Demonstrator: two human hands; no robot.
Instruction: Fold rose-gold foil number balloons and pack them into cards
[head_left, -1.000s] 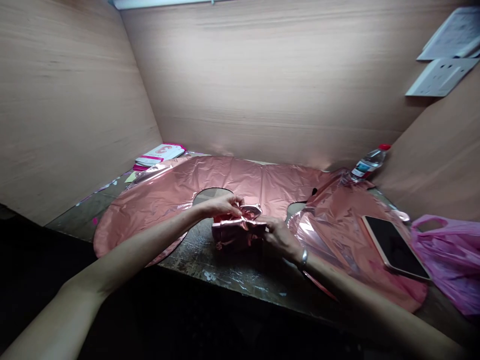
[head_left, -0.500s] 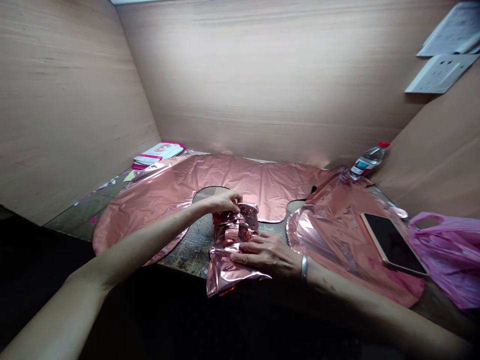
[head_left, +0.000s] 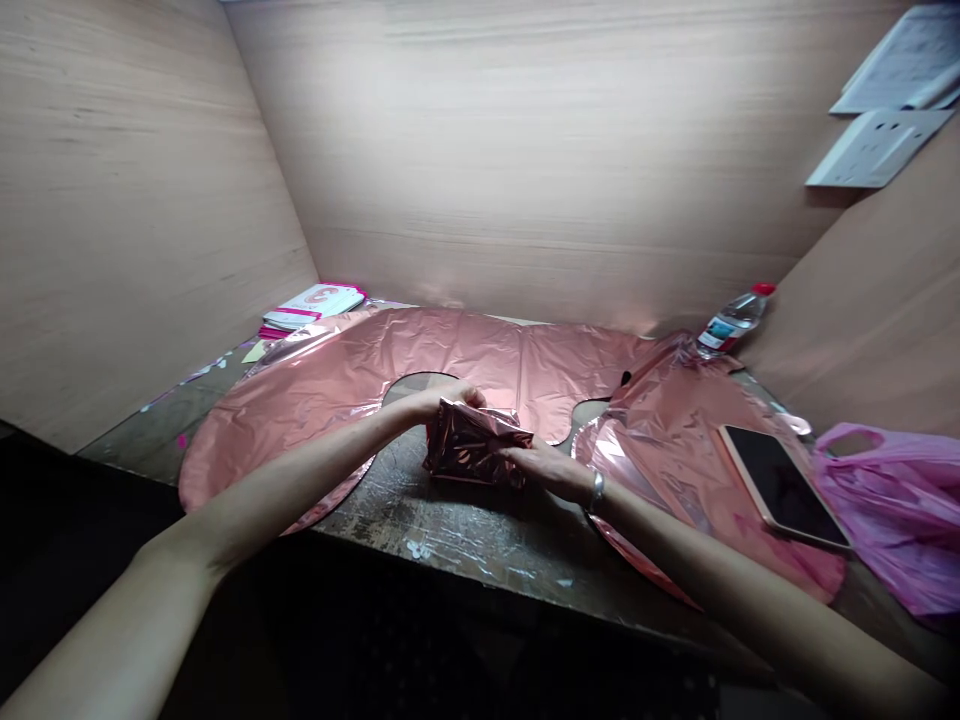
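A rose-gold foil balloon (head_left: 472, 450), folded into a small shiny packet, is between my two hands above the worn table (head_left: 450, 530). My left hand (head_left: 459, 394) is closed at its far edge, fingers partly hidden behind the foil. At the packet's right side, my right hand (head_left: 546, 468) grips the near flap, which is folded up and over; some of its fingertips are out of sight under the foil. Behind the packet lies a large flat rose-gold foil balloon (head_left: 300, 385) with a curved outline. Another flat foil balloon (head_left: 660, 440) spreads to the right, partly beneath my right forearm.
A phone (head_left: 784, 487) lies on the right-hand foil, beside a pink plastic bag (head_left: 892, 500). Behind them a water bottle (head_left: 731, 322) leans near the wall. Printed packets (head_left: 315, 305) are stacked at the back left. Wooden panels (head_left: 525, 150) enclose the table.
My right hand has lifted the near part of the foil up and away from me, folding it over the packet. The packet is shorter, and bare tabletop shows in front. My left hand has stayed put.
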